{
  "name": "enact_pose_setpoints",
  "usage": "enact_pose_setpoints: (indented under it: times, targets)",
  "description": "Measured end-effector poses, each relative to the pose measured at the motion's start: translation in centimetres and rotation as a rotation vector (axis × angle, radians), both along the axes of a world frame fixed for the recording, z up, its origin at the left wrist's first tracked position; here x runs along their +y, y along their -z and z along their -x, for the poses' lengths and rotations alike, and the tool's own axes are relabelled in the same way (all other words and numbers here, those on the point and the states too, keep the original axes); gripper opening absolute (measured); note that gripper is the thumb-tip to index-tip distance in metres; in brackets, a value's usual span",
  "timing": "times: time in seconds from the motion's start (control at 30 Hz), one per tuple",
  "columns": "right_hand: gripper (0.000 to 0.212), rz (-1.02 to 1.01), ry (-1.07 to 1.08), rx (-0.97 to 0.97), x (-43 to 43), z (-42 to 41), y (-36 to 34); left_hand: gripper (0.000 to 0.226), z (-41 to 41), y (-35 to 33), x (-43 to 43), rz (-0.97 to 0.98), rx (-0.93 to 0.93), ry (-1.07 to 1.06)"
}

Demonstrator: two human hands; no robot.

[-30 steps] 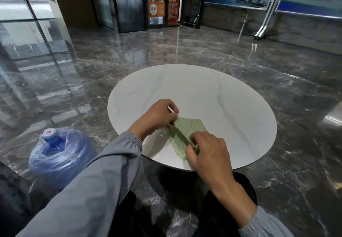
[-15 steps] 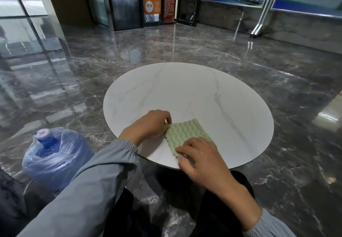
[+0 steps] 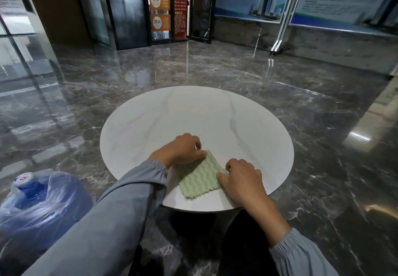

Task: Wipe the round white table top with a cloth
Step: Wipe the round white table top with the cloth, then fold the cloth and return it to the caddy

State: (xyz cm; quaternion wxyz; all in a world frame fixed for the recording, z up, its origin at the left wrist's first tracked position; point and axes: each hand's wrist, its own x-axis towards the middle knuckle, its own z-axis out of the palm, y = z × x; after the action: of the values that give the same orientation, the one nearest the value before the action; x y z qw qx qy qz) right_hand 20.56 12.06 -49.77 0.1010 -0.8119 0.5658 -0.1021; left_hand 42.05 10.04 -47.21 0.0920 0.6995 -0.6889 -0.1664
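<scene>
Table top (image 3: 215, 114) bears cloth (image 3: 200, 176) (striped) gripped between left hand (image 3: 183, 148), right hand (image 3: 241, 178).

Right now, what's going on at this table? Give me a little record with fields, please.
Surface: round white table top, marble-veined
Cloth: wavy-striped green cloth, lying flat by the near edge
Left hand: pinches the cloth's far corner
Right hand: holds its right edge
Nearby: blue water jug in plastic wrap, on the dark floor to the left
</scene>
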Motion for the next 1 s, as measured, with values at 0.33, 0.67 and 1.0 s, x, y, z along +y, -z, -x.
enact_pose_setpoints:
  times: [0.33,0.67,1.0]
  targets:
    - [0.008,-0.174,-0.026,-0.209,-1.0,0.2,-0.6,0.01,0.8,0.8,-2.1,-0.011,-0.043,0.131]
    - [0.01,-0.253,-0.045,-0.589,-0.4,1.2,-1.8,0.005,-1.1,-2.1,1.2,0.16,0.432,0.12]
    - [0.009,-0.227,0.054,-1.053,-0.1,4.3,-4.2,0.006,2.0,-4.7,2.3,0.313,0.85,0.047]
